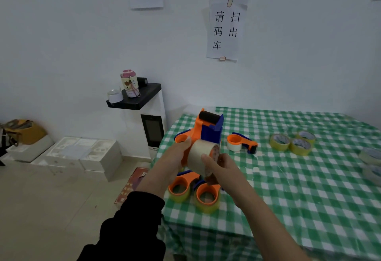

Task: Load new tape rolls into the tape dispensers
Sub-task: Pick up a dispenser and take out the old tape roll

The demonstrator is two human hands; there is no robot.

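I hold an orange and blue tape dispenser [208, 126] upright above the table's near left corner. A pale tape roll [201, 155] sits on its hub. My left hand [175, 157] grips the dispenser's orange body from the left. My right hand [220, 168] pinches the roll from the right, thumb on its outer face. Two loaded dispensers [193, 190] with yellow tape lie under my hands. Another dispenser [243, 142] with a white roll lies further back. Three loose yellow tape rolls [292, 142] lie to the right.
A green and white checked cloth [309, 188] covers the table. More pale rolls [371, 161] sit at the right edge. A white cabinet [150, 126] with a cup on a black shelf stands left of the table, and foam boxes [86, 153] lie on the floor.
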